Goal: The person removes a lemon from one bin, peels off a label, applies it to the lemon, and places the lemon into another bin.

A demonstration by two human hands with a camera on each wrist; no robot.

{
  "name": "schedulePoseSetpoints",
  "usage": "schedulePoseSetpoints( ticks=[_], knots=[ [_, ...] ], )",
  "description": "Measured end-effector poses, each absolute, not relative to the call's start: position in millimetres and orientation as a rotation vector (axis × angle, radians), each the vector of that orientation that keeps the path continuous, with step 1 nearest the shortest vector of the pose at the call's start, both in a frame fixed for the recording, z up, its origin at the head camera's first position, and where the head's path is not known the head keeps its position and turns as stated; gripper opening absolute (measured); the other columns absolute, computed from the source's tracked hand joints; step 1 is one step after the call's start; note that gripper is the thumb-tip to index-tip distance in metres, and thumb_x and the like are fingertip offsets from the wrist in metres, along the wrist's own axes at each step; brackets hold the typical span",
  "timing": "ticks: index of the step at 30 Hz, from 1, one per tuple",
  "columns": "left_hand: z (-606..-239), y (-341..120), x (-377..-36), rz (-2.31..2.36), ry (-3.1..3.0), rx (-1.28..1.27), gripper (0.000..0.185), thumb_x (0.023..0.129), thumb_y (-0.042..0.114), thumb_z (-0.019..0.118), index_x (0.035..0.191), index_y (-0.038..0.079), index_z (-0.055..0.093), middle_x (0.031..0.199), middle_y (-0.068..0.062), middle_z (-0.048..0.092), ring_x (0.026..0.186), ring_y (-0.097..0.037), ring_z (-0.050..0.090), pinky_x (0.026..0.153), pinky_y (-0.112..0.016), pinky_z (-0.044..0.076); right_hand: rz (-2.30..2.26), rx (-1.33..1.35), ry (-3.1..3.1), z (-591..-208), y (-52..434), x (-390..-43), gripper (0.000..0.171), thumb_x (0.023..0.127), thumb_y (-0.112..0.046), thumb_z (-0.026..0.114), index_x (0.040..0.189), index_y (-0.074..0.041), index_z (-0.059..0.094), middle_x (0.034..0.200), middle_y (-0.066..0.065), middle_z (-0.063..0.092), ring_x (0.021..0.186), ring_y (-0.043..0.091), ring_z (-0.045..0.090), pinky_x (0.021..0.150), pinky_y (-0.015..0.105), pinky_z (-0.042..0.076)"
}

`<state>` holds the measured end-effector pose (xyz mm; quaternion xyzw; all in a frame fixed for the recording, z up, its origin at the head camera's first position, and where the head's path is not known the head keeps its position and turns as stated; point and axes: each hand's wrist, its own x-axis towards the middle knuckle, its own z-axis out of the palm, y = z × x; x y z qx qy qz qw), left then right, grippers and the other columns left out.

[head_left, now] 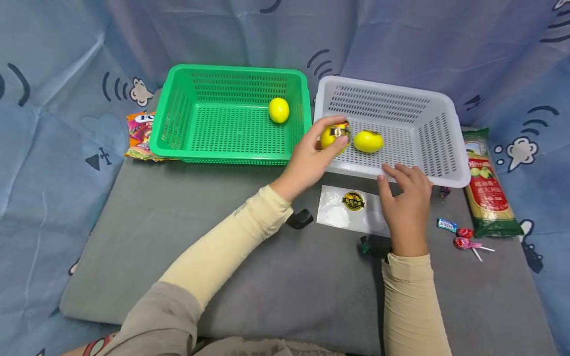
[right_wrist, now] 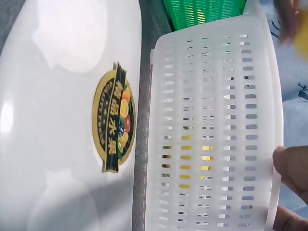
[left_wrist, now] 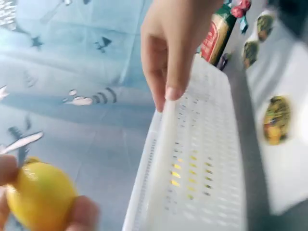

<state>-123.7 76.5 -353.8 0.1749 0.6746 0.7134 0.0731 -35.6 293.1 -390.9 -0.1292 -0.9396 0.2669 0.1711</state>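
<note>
head view | L hand (head_left: 311, 160) pinches lemon (head_left: 335, 135) w/ curled fingertips, just over white basket (head_left: 445, 168) near rim | R hand (head_left: 407, 200) open, fingers on front rim | risk: shallow grip, lemon may slip, roll onto table (head_left: 249, 267) or knock 2nd lemon (head_left: 367, 141)

Round gold-and-black sticker (right_wrist: 114, 118) on the white bag (head_left: 352, 211) being read as 精品水果 with fruit drawings, green packet (head_left: 487, 185) at the right showing "Olivoila" partly legible above Chinese characters too small to make out, orange snack bag (head_left: 139, 136) lettering being cut off.
</note>
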Motion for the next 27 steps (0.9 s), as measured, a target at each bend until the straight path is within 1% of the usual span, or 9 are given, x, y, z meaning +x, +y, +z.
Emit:
schedulePoseSetpoints(
  ticks=[5,9,11,12,14,16,18,22,27],
  knots=[
    [-355,128,-160,1.516,2.373,0.554,0.048,0.109,0.029,0.064,0.155,0.021,0.055,0.151,0.000,0.058,0.126,-0.016,0.055,0.097,-0.020,0.044,0.798,-0.363,-2.670,-392,294,-35,0.034,0.103,-0.024,0.071,0.134,-0.008,0.075,0.146,0.016,0.062,0.151,0.037,0.036,0.127,0.057,0.008],
    [-360,139,-163,1.319,2.406,0.557,0.068,0.105,0.041,0.067,0.166,0.031,0.038,0.164,-0.006,0.044,0.149,-0.026,0.038,0.113,-0.040,0.042,0.806,-0.343,-2.658,-393,295,-34,0.033,0.102,-0.022,0.073,0.131,-0.007,0.076,0.144,0.017,0.063,0.149,0.038,0.038,0.127,0.057,0.010],
    [-357,131,-159,1.352,2.397,0.596,0.077,0.103,0.045,0.069,0.169,0.032,0.030,0.170,-0.007,0.035,0.156,-0.028,0.027,0.118,-0.050,0.037,0.795,-0.341,-2.648,-391,296,-35,0.032,0.102,-0.022,0.073,0.131,-0.007,0.076,0.143,0.016,0.064,0.148,0.038,0.039,0.127,0.056,0.013],
    [-355,125,-156,1.410,2.380,0.611,0.077,0.103,0.045,0.069,0.168,0.031,0.031,0.171,-0.006,0.032,0.156,-0.027,0.026,0.119,-0.050,0.036,0.791,-0.342,-2.644,-390,298,-35,0.033,0.102,-0.022,0.073,0.131,-0.007,0.076,0.143,0.016,0.064,0.148,0.037,0.039,0.127,0.055,0.014],
    [-352,105,-147,1.571,2.334,0.625,0.067,0.104,0.040,0.069,0.164,0.024,0.042,0.167,-0.004,0.039,0.150,-0.024,0.038,0.116,-0.044,0.041,0.788,-0.341,-2.645,-389,299,-35,0.033,0.102,-0.022,0.073,0.132,-0.007,0.076,0.142,0.016,0.064,0.148,0.037,0.038,0.127,0.054,0.016],
    [-356,78,-136,1.742,2.298,0.640,0.050,0.106,0.030,0.068,0.152,0.015,0.057,0.154,-0.003,0.055,0.133,-0.022,0.055,0.105,-0.035,0.050,0.791,-0.338,-2.663,-388,297,-36,0.034,0.103,-0.021,0.070,0.133,-0.006,0.075,0.143,0.017,0.063,0.148,0.037,0.037,0.126,0.053,0.018],
    [-363,49,-123,1.893,2.288,0.609,0.033,0.106,0.022,0.066,0.136,0.007,0.068,0.135,-0.005,0.066,0.111,-0.020,0.065,0.091,-0.029,0.055,0.812,-0.334,-2.688,-384,295,-36,0.034,0.104,-0.019,0.067,0.134,-0.005,0.073,0.143,0.018,0.062,0.149,0.037,0.036,0.126,0.053,0.018],
    [-383,-3,-96,2.084,2.309,0.455,0.017,0.105,0.014,0.066,0.114,0.000,0.073,0.109,-0.011,0.073,0.095,-0.025,0.068,0.080,-0.029,0.055,0.871,-0.340,-2.667,-373,281,-44,0.033,0.104,-0.019,0.062,0.128,0.000,0.075,0.142,0.019,0.063,0.144,0.039,0.041,0.122,0.052,0.022],
    [-407,-39,-72,2.190,2.254,0.289,0.016,0.106,0.010,0.064,0.112,-0.004,0.071,0.108,-0.019,0.072,0.096,-0.043,0.066,0.080,-0.030,0.054,0.957,-0.131,-2.604,-369,224,-76,0.024,0.100,-0.017,0.070,0.117,-0.002,0.079,0.144,0.016,0.062,0.139,0.041,0.045,0.113,0.056,0.032]
  ],
)
